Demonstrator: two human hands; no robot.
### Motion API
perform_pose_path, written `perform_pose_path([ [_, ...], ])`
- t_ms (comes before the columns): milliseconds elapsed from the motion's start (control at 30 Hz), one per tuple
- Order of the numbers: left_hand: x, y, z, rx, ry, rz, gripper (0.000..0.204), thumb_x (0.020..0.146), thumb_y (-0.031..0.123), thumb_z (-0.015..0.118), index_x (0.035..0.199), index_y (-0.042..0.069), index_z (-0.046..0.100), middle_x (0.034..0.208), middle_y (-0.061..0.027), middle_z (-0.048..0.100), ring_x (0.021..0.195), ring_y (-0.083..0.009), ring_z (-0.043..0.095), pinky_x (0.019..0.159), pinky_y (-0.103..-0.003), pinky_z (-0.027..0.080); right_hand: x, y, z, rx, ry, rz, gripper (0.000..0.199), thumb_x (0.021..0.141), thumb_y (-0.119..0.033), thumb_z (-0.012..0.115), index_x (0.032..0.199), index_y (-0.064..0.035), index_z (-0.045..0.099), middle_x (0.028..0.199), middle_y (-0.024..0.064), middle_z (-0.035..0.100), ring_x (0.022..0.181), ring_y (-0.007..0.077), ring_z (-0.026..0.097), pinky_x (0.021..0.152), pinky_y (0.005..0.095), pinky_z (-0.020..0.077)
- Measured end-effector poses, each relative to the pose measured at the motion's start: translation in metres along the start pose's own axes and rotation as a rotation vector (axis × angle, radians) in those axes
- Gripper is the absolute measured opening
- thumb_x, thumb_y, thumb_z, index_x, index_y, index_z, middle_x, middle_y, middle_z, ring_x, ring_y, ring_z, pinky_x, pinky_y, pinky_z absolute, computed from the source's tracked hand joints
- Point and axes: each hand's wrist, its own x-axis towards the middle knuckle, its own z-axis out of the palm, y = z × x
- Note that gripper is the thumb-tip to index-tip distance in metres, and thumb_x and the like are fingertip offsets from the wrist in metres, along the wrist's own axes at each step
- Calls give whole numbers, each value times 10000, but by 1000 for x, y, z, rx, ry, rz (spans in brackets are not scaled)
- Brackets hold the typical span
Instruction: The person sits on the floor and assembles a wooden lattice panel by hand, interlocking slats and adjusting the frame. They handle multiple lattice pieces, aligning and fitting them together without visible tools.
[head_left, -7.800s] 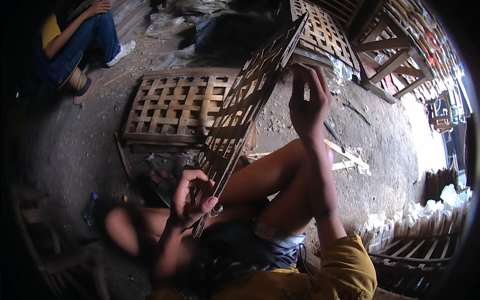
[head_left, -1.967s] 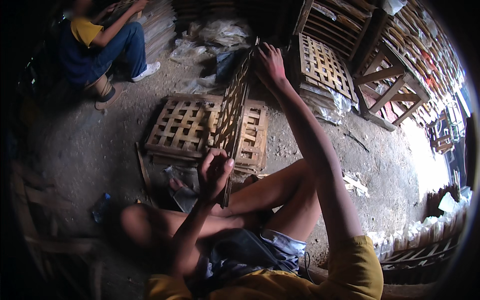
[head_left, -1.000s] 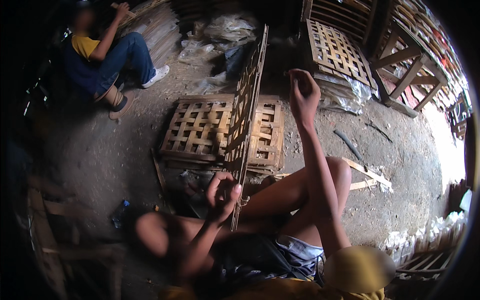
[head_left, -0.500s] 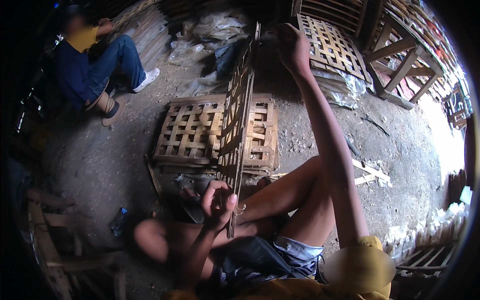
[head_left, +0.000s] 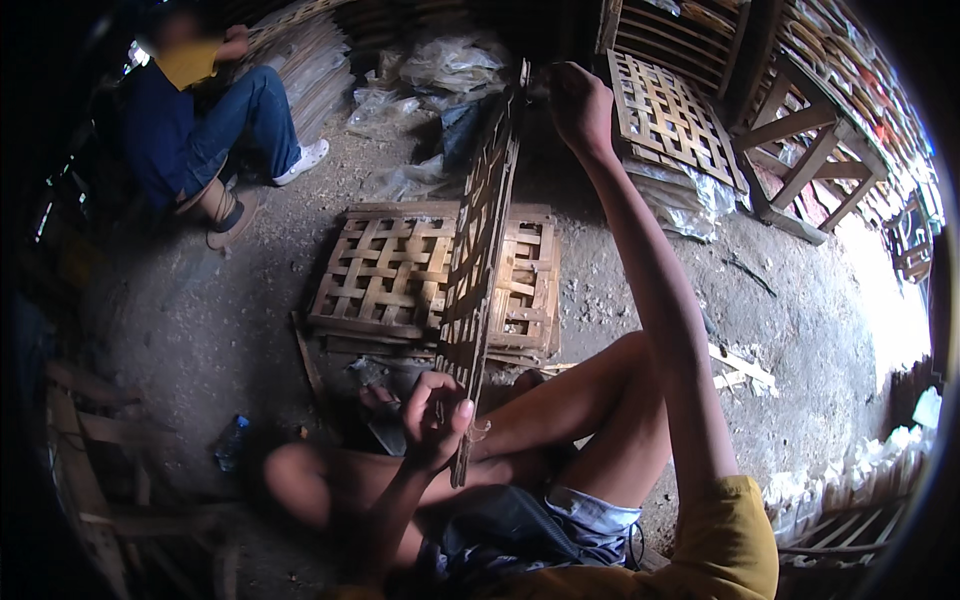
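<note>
A woven bamboo panel [head_left: 480,240] stands on edge in front of me, its slatted face turned left and its narrow edge toward me. At its lower near end my left hand [head_left: 437,415] is closed around the frame, with a bit of loose tie beside the thumb. Out at the far top end my right hand [head_left: 583,105] is raised with its fingers curled together, just right of the panel's corner. What those fingers pinch is too small and dark to make out. Behind the panel, a stack of similar woven panels [head_left: 385,275] lies flat on the ground.
Another woven panel [head_left: 675,120] rests on plastic-wrapped goods [head_left: 680,195] at the far right, beside a wooden stand [head_left: 815,150]. Crumpled plastic sheeting [head_left: 450,70] lies at the back. A co-worker [head_left: 240,130] sits at the far left. A wooden frame [head_left: 110,430] stands near left.
The whole view has shifted slightly, so things sit a little lower. Both hands keep nearly the same places at the panel's two ends.
</note>
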Motion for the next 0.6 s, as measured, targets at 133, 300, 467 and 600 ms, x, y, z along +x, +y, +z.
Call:
perform_pose_path([
  [133,0,0,0,-6,-7,-8,250,916,215,730,999,39,572,792,39,536,712,-40,478,663,-230,414,3,-5,4,-21,-10,-52,112,893,-95,652,912,-32,742,847,187,732,807,361,737,722,398,578],
  [300,0,-6,-7,96,-52,29,321,924,246,728,1026,37,507,849,-62,622,716,-96,561,657,-263,483,6,-3,5,-239,-117,-5,167,897,-97,625,972,-68,772,872,126,764,820,250,767,754,340,589],
  [467,1,2,-6,81,-54,4,309,921,248,723,1023,41,518,833,-38,599,721,-86,549,659,-257,465,12,2,11,-333,-176,-90,164,875,-121,630,910,-75,783,839,147,753,793,289,760,736,383,595],
  [600,6,12,1,111,-36,92,233,925,199,722,994,41,565,771,40,528,696,-42,475,649,-233,413,25,8,18,-426,-240,-219,178,796,-108,609,683,7,684,734,259,672,715,437,706,672,515,574],
])
